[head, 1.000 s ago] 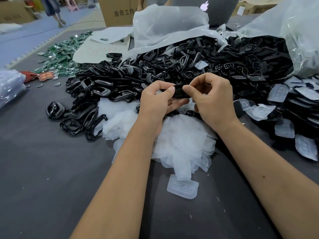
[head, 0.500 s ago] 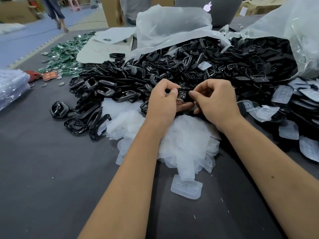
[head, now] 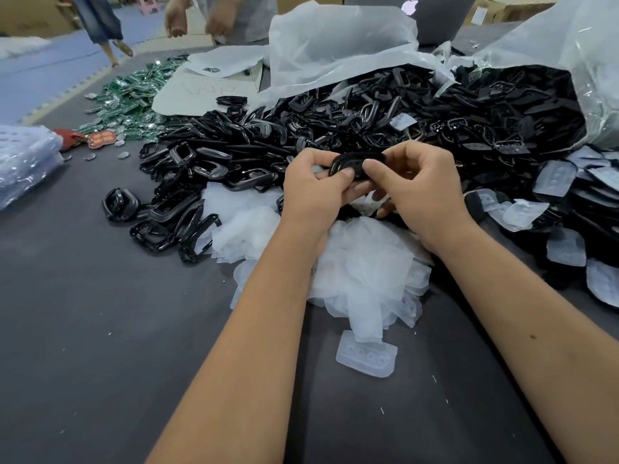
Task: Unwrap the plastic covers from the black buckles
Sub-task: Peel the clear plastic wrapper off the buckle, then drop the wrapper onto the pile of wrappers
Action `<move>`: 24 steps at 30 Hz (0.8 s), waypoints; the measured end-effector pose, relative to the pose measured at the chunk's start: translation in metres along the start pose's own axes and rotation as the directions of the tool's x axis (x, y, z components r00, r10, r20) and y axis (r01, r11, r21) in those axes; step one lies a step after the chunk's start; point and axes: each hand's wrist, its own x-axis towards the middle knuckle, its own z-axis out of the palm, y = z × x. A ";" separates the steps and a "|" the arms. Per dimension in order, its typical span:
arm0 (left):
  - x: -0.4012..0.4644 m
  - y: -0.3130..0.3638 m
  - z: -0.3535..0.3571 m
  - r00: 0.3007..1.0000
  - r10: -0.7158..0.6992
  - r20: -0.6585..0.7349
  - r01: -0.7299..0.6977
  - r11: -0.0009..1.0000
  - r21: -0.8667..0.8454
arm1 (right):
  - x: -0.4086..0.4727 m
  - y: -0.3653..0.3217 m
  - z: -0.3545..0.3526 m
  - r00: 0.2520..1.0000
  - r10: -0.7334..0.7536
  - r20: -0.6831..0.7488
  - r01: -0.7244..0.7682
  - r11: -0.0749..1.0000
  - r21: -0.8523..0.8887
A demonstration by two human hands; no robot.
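buckle pile [head: 368,118] behind, covers heap [head: 365,272] under hands, laptop [head: 435,18] far

Bare worktop [head: 83,329] lies open at near left; buckle heap [head: 335,128] and discarded covers [head: 368,272] block ahead.

Green tags [head: 134,98] lie scattered far left of the hands, w/ a cardboard sheet [head: 197,92] just right of them. Laptop [head: 432,15] stands well beyond the hands, at table's far edge. Clear bag stack [head: 23,162] sits far left on the grey table [head: 83,329]; two people stand beyond.
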 end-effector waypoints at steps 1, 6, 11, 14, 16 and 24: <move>0.000 0.001 0.000 1.000 -0.009 -0.001 0.009 1.000 -0.013 | 0.000 0.000 0.000 1.000 0.009 0.021 -0.010 0.999 0.039; -0.001 0.001 -0.001 1.000 0.017 0.008 -0.017 1.000 0.006 | 0.000 0.002 0.000 0.998 -0.031 0.045 0.028 0.997 0.077; 0.000 0.001 -0.006 0.988 0.153 0.006 -0.149 0.956 0.253 | 0.002 0.001 -0.003 0.999 -0.032 0.018 0.030 0.998 0.061; 0.000 0.003 -0.008 0.973 0.229 0.006 -0.212 0.893 0.397 | 0.003 0.000 -0.004 1.000 -0.021 -0.001 0.021 1.000 0.012; 0.000 0.005 -0.008 0.965 0.261 0.005 -0.234 0.856 0.461 | 0.003 -0.003 -0.004 1.000 -0.023 0.012 0.023 1.000 -0.015; 0.002 0.007 -0.008 0.960 0.279 0.008 -0.253 0.856 0.451 | 0.005 -0.014 -0.007 0.999 -0.010 0.044 0.014 0.996 -0.084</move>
